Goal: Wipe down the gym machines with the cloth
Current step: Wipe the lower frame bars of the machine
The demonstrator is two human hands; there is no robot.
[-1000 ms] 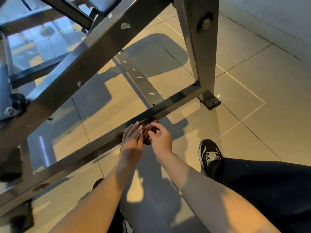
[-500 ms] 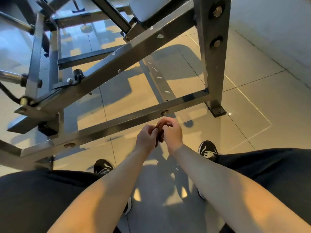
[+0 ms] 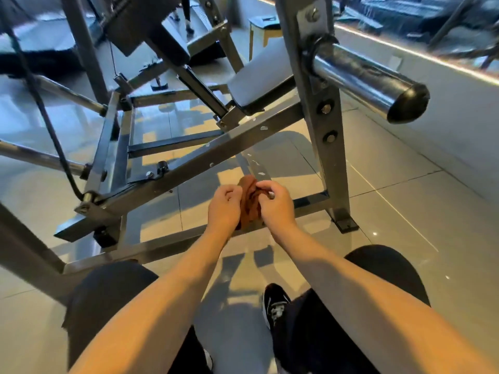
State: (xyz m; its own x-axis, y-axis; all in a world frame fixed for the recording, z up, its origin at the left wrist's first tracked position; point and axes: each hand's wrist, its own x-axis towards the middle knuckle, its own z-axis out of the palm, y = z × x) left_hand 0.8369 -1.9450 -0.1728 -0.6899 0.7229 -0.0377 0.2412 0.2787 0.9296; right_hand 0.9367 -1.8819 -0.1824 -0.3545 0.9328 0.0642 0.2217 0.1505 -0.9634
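Together, the left hand [image 3: 224, 209] and right hand [image 3: 275, 205] pinch the bunched brown cloth [image 3: 249, 203] with curled fingers.

One wide-angle camera, worn on the head, looks forward and steeply down along both forearms [image 3: 172, 295]. The left hand [image 3: 224, 209] and right hand [image 3: 275, 205], with the cloth [image 3: 249, 205] between them, sit at frame centre, fairly near. The machine frame [image 3: 189, 168] fills the upper half; floor [image 3: 405, 211] and knees [image 3: 108, 287] the lower.

Soft brown cloth [image 3: 249, 203], matt grey metal frame [image 3: 189, 168], glossy tiled floor [image 3: 405, 190].
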